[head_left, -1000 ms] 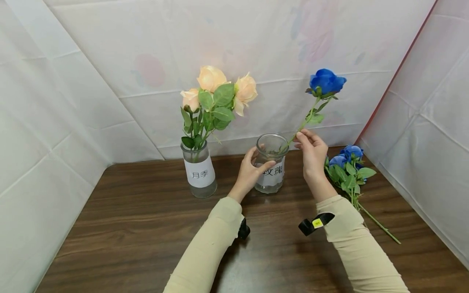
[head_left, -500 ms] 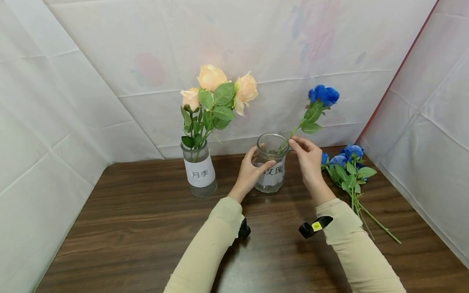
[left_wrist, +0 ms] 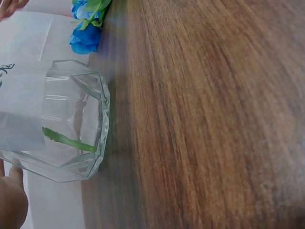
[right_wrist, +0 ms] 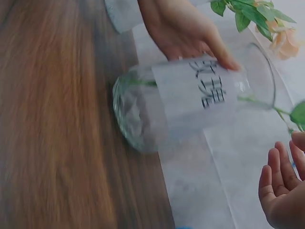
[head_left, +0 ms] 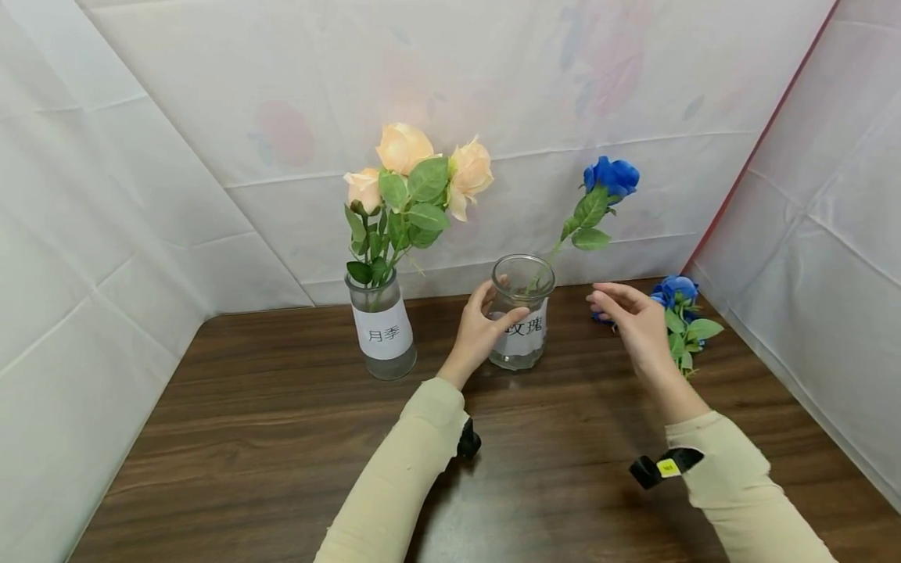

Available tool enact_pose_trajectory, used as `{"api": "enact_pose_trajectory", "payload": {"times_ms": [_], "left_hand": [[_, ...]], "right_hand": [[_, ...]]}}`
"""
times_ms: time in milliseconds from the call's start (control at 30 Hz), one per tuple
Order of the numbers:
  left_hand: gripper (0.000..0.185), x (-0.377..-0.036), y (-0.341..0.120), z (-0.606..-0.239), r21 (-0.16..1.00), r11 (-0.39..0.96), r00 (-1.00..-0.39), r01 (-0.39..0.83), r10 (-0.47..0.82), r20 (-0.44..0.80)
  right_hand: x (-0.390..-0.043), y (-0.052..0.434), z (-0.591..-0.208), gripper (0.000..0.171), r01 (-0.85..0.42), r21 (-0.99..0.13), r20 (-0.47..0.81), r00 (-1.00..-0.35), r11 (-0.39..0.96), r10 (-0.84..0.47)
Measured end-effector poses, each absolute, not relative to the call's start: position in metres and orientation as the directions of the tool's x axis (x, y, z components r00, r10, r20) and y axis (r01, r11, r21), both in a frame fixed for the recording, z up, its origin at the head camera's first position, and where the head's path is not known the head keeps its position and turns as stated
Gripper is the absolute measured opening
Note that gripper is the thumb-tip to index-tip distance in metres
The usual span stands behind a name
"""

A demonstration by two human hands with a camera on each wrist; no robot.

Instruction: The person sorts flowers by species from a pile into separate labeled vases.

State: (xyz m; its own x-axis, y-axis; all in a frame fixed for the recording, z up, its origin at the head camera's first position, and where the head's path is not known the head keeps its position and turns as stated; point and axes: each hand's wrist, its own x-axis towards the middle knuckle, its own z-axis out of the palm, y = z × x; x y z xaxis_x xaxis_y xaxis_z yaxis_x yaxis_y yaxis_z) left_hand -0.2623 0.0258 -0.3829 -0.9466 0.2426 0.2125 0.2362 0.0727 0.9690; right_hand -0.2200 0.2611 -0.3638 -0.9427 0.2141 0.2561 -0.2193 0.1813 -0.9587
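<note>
My left hand (head_left: pixel 476 335) grips the side of a wide glass vase (head_left: pixel 517 360) with a white paper label (right_wrist: pixel 190 95) bearing black characters. One blue rose (head_left: pixel 612 178) leans in this vase toward the right, its bloom well above the rim. In the left wrist view the green stem (left_wrist: pixel 71 141) reaches down to the vase's bottom. My right hand (head_left: pixel 637 322) is to the right of the vase, apart from the rose, with fingers loosely bent and nothing in them. Behind it lie more blue roses (head_left: pixel 677 290) on the table, partly hidden by the hand and arm.
A taller glass vase (head_left: pixel 389 366) with a white label stands to the left, holding several peach roses (head_left: pixel 406 148). White printed cloth (head_left: pixel 296 78) hangs behind and on both sides of the dark wooden table (head_left: pixel 267 438).
My right hand has let go of the blue rose's stem and moved right, toward the lying roses. The rose has sunk lower and shifted slightly left. My left hand stays on the vase.
</note>
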Motion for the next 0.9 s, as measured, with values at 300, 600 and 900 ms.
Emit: {"api": "enact_pose_trajectory", "payload": {"times_ms": [300,600,900], "left_hand": [[0.064,-0.278,0.029,-0.403,0.964,0.055,-0.942,0.261,0.233,0.242],[0.068,-0.289,0.031,-0.417,0.967,0.059,-0.949,0.248,0.215,0.23],[0.065,-0.29,0.033,-0.418,0.969,0.059,-0.952,0.239,0.21,0.222]], "right_hand": [[-0.188,0.317,-0.368,0.022,-0.174,-0.928,0.246,-0.95,0.329,0.191],[-0.166,0.368,-0.385,0.016,-0.055,-0.892,0.184,-0.95,0.449,0.25],[-0.163,0.389,-0.41,0.055,0.147,-0.847,0.032,-0.946,0.511,0.324]]}}
